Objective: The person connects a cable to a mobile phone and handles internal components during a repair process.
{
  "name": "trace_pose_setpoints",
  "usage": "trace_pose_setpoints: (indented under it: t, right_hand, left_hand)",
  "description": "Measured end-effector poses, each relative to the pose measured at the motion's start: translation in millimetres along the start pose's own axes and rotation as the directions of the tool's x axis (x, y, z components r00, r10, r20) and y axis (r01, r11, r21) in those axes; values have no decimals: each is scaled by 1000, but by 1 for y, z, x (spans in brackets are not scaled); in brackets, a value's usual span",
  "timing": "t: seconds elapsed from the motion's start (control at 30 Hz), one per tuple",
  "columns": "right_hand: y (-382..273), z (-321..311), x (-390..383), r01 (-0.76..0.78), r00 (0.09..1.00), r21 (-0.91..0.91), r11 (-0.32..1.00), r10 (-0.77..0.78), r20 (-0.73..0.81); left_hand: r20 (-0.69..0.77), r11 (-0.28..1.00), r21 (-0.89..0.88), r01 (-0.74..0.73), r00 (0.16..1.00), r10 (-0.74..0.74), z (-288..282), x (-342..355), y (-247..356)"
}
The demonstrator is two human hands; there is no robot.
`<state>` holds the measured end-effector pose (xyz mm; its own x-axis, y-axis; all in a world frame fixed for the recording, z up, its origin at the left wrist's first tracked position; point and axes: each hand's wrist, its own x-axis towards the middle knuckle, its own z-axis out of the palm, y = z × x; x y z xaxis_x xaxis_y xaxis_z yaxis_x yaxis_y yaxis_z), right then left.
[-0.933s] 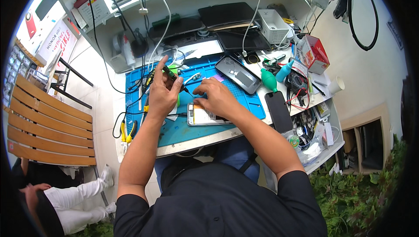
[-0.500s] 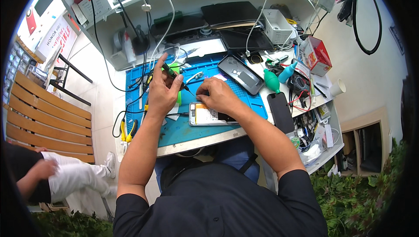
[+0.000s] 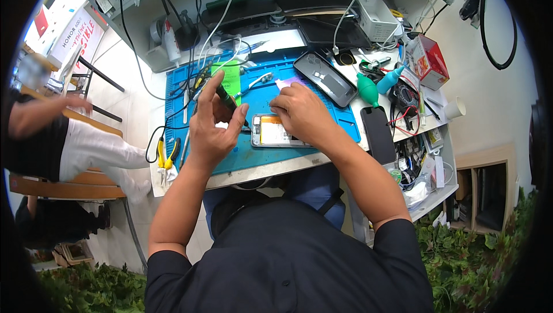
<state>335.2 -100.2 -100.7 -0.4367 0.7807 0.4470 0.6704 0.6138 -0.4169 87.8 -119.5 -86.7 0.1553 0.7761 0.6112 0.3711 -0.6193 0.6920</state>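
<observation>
An opened, silver-framed rectangular phone (image 3: 272, 134) lies on a flat blue work mat (image 3: 247, 159), the left hand (image 3: 214, 129) clasping a slim, dark pen-shaped tool (image 3: 225, 97) nearby; the right hand (image 3: 303, 112) curls at the phone's far edge, its hold impossible to tell.

- Our L hand (image 3: 216, 126) grips a dark slim tool (image 3: 226, 99), tip nr the L end of an opened phone (image 3: 275, 133).
- Our R hand (image 3: 303, 112) curls over the opened phone's far edge; can't tell if touching.
- Blue mat (image 3: 245, 159) under it; green blower bulb (image 3: 367, 90) & dark phone (image 3: 378, 135) to R.
- Yellow-handled pliers (image 3: 167, 154) on our L.
- We've a person in white trousers (image 3: 92, 147) at far L.
</observation>
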Motion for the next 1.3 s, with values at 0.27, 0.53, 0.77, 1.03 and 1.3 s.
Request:
trace_pose_setpoints:
  t: [0.27,0.53,0.77,1.03,1.3]
  right_hand:
    - [-43,-10,-50,145,974,-26,989,-138,179]
    - [-49,-5,-62,108,982,-21,994,-103,156]
    - [-51,-5,-63,92,983,-22,996,-87,164]
    - [-52,2,-66,136,981,-34,990,-130,143]
    - [-60,7,-66,143,969,-91,986,-121,214]
  left_hand:
    - [28,999,-33,-8,1000,8,9,-27,-5]
    - [55,1000,-14,-5,998,6,10,-29,-7]
    - [62,1000,6,-6,998,6,10,-29,-7]
    - [62,971,47,-234,971,231,10,-33,-10]
    - [412,976,-1,-216,890,197,-21,-12,18]
